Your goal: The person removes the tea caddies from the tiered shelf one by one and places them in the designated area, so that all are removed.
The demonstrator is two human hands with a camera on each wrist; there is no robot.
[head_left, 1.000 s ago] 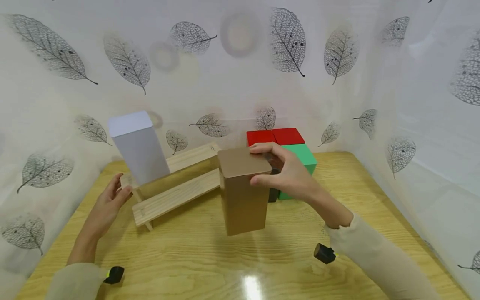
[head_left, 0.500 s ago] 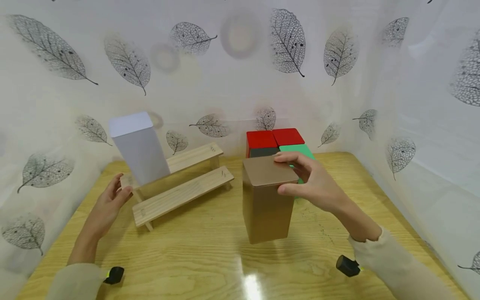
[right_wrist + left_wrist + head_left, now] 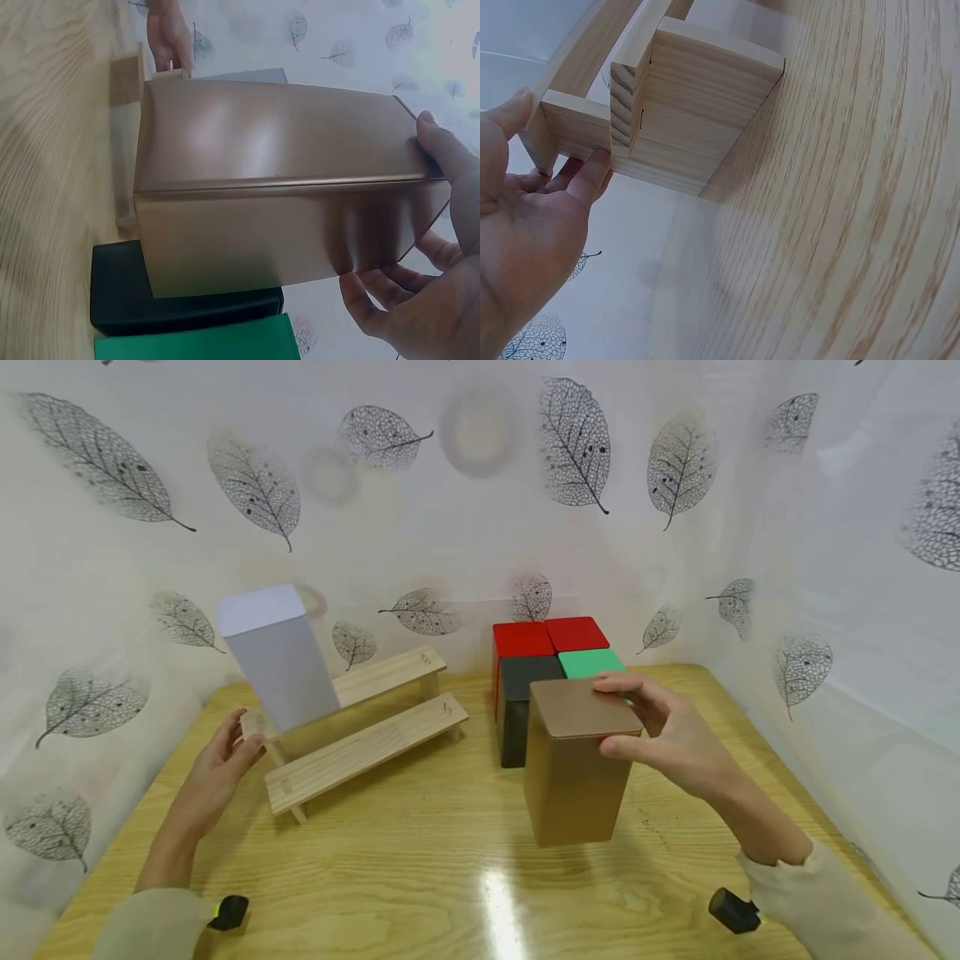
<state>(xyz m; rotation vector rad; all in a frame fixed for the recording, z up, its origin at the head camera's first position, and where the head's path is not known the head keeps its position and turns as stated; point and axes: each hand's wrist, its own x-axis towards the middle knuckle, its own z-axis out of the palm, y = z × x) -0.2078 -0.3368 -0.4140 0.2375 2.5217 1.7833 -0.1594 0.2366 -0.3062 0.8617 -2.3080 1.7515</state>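
My right hand (image 3: 675, 739) grips a tall gold-brown box (image 3: 576, 789) near its top, the thumb on one side and fingers on another. In the right wrist view the box (image 3: 247, 142) looks smooth and shiny, and it appears raised off the table. My left hand (image 3: 210, 781) holds the left end of a two-step wooden shelf (image 3: 367, 756); in the left wrist view the thumb and fingers close round the upper step's end (image 3: 577, 116). A white box (image 3: 281, 668) stands on the upper step, close to that hand.
Behind the gold-brown box stand a black box (image 3: 514, 722), a green box (image 3: 588, 662) and two red boxes (image 3: 521, 639), packed together. A leaf-printed white sheet (image 3: 465, 527) surrounds the wooden table (image 3: 375, 877) at the back and sides.
My right hand has carried the gold-brown box to the right and slightly nearer, away from the wooden shelf. The black box has come into fuller view. The left hand stays in place.
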